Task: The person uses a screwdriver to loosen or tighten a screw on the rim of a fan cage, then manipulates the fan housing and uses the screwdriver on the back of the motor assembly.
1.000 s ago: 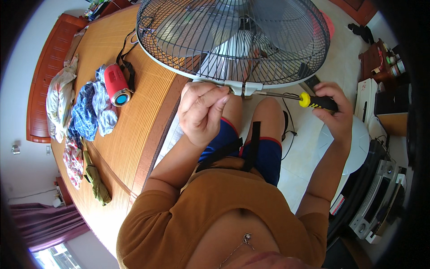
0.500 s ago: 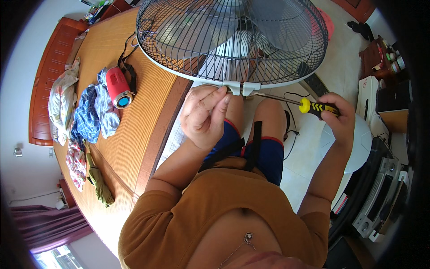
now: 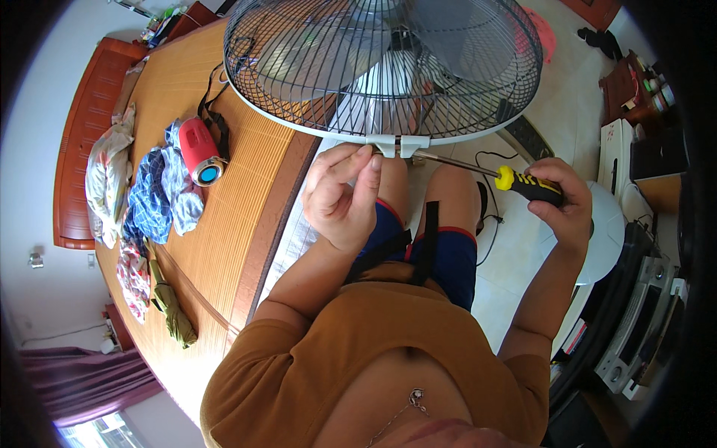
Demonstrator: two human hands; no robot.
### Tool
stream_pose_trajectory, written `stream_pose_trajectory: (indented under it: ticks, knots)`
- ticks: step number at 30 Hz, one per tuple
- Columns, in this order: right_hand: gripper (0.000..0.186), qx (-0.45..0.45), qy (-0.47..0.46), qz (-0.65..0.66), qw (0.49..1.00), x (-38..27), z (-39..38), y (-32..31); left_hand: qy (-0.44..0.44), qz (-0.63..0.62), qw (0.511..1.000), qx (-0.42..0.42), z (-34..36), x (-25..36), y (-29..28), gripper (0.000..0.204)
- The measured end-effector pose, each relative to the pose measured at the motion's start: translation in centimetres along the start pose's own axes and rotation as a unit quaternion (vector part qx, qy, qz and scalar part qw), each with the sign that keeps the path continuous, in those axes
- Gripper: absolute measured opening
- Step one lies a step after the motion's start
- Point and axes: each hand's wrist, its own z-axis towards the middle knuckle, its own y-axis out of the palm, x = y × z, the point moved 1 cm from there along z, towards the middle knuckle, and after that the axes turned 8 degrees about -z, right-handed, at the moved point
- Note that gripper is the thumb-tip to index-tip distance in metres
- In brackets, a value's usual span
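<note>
We are sitting by a big fan (image 3: 388, 67) with a round wire cage. Our left hand (image 3: 342, 196) is up at the white clip (image 3: 394, 143) on the bottom rim of the cage. Its fingers are curling in, and the thumb and first fingers are pinching together right at the clip. We cannot tell if something small is sitting between them.

Our right hand (image 3: 562, 201) is closing tight around the yellow and black handle of a screwdriver (image 3: 489, 173). The thin metal shaft is pointing left, and its tip is touching the right side of the clip.

The fan is leaning over our knees, between us and the bed (image 3: 187, 246) on our left. On the bed mat, a red speaker (image 3: 199, 150) is lying next to some folded clothes (image 3: 153, 196).
</note>
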Motion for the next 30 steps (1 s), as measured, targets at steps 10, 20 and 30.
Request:
stream_pose_trajectory:
  ticks: [10,20,30]
  knots:
    - [0.038,-0.017,-0.035,-0.047,0.998,-0.8,1.1,-0.3,0.012,-0.014,1.0,0.025,-0.2,-0.3,0.3,0.019]
    - [0.039,-0.028,-0.014,-0.039,0.999,0.0,1.1,-0.6,0.018,-0.031,0.999,0.026,0.0,-0.5,0.6,0.021]
    - [0.04,-0.024,-0.067,-0.072,0.995,-0.2,1.3,-0.9,-0.004,-0.049,0.998,0.04,-0.6,-0.6,0.8,0.021]
